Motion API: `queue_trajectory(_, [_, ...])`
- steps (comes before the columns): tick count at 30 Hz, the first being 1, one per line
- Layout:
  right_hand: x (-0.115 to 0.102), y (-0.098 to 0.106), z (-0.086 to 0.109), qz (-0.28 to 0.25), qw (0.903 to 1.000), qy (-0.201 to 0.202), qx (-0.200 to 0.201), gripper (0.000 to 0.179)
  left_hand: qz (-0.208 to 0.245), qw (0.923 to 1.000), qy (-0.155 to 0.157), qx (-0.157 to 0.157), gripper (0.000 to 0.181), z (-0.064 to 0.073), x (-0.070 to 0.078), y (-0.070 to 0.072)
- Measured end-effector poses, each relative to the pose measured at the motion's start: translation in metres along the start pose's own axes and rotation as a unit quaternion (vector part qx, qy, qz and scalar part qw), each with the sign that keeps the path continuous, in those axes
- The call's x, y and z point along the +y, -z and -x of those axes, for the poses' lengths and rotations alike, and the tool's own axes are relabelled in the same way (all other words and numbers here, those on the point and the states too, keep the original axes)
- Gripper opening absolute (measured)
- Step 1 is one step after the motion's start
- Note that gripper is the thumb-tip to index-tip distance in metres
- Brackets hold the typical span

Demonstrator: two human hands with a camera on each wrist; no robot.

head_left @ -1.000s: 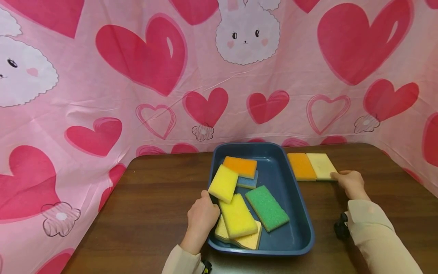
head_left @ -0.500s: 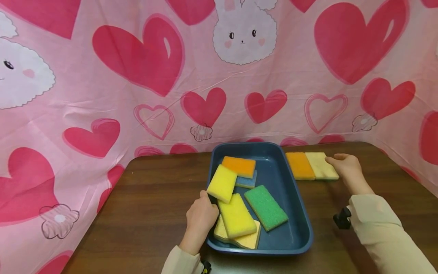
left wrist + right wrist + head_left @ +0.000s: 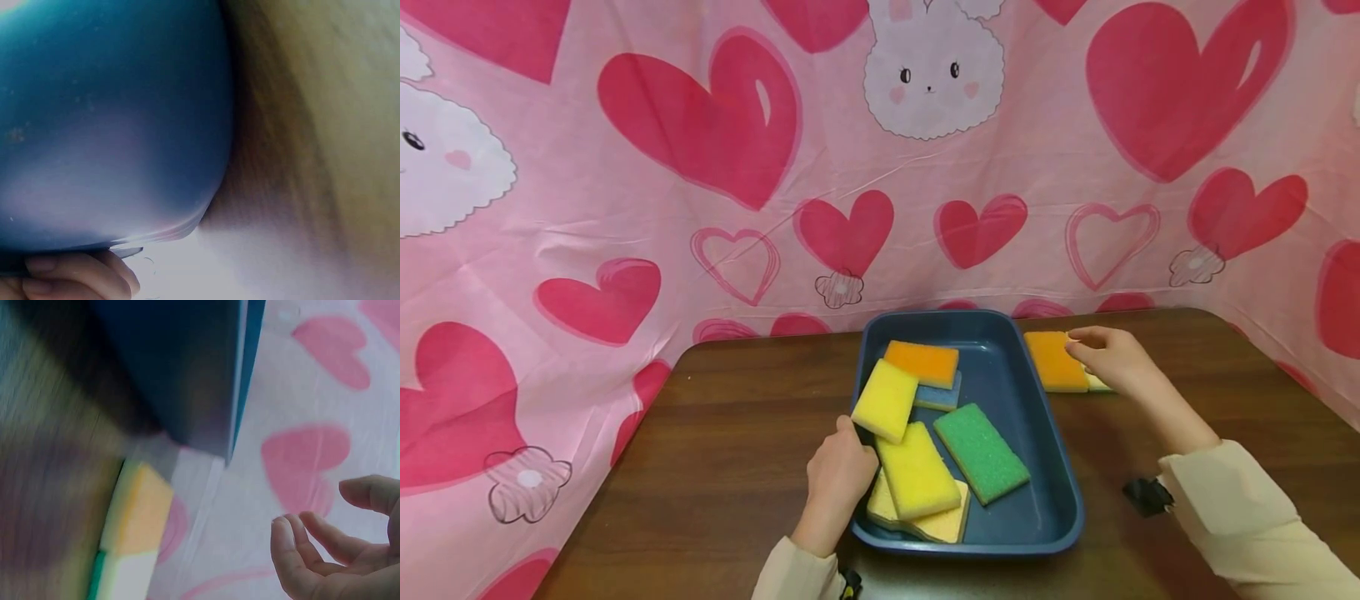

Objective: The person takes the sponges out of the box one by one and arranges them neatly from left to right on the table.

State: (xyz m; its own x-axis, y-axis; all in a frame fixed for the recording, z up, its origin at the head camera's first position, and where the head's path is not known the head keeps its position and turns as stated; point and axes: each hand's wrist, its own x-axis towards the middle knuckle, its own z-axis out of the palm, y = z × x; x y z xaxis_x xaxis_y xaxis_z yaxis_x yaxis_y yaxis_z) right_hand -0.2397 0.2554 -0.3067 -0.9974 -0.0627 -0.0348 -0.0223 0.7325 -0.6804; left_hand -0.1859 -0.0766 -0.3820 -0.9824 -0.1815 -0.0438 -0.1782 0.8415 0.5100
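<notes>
My left hand (image 3: pixel 841 465) grips the left rim of a dark blue tray (image 3: pixel 1026 521); in the left wrist view its curled fingers (image 3: pixel 78 275) lie against the tray's edge. Inside the tray are an orange sponge (image 3: pixel 922 363), a blue sponge (image 3: pixel 938 397), a green sponge (image 3: pixel 981 454), a yellow sponge (image 3: pixel 886 402) near my left fingertips, another yellow one below it, and pale yellow sponge (image 3: pixel 951 523) underneath. My right hand (image 3: pixel 1112 358) hovers with nothing in it, fingers loosely bent, over an orange sponge (image 3: pixel 1055 362) and a mostly hidden pale yellow sponge (image 3: pixel 1097 384) right of the tray.
The brown wooden table (image 3: pixel 737 417) extends on both sides of the tray. A pink cloth (image 3: pixel 865 250) with hearts and rabbits hangs along its back edge and sides.
My right hand has left the pale yellow sponge's right edge and moved left and up over the two sponges on the table. My left hand stays on the tray's rim.
</notes>
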Motion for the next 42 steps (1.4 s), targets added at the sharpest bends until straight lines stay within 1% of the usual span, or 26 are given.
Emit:
queue_trajectory(4, [-0.014,-0.014,0.007,0.019,0.9990,0.040,-0.006,0.047,0.001,1.0000,0.003,-0.003,0.027,0.000,0.000,0.001])
queue_trajectory(6, [-0.019,-0.021,0.010,0.020,0.9984,0.052,-0.010,0.045,0.001,1.0000,0.004,-0.004,0.027,0.000,0.000,0.001])
queue_trajectory(8, [-0.024,-0.027,0.013,0.024,0.9979,0.056,-0.021,0.045,0.001,1.0000,0.003,-0.004,0.028,0.000,0.000,0.002])
queue_trajectory(11, [-0.028,-0.035,0.018,0.013,0.9974,0.051,-0.049,0.046,0.001,1.0000,0.001,-0.002,0.028,0.000,0.000,0.002])
queue_trajectory(14, [-0.031,-0.043,0.022,0.022,0.9960,0.053,-0.068,0.047,-0.001,1.0000,-0.002,0.000,0.028,0.000,0.001,0.002])
queue_trajectory(19, [-0.034,-0.056,0.027,0.047,0.9938,0.063,-0.078,0.049,-0.001,1.0000,-0.002,0.003,0.027,-0.001,0.001,0.002])
queue_trajectory(24, [-0.037,-0.069,0.031,0.053,0.9920,0.049,-0.104,0.051,0.000,1.0000,0.001,0.001,0.026,-0.001,0.001,0.002])
queue_trajectory(27, [-0.038,-0.076,0.033,0.055,0.9906,0.051,-0.114,0.051,-0.001,1.0000,0.003,-0.001,0.026,-0.001,0.001,0.002])
queue_trajectory(35, [-0.039,-0.091,0.032,0.098,0.9855,0.047,-0.130,0.057,0.000,1.0000,0.001,0.001,0.024,-0.001,0.001,0.002])
queue_trajectory(38, [-0.038,-0.097,0.034,0.114,0.9828,0.052,-0.136,0.059,-0.002,1.0000,0.000,0.003,0.023,-0.001,0.000,0.001])
queue_trajectory(42, [-0.036,-0.101,0.037,0.119,0.9810,0.050,-0.145,0.061,-0.002,1.0000,-0.001,0.002,0.023,0.000,0.000,0.001])
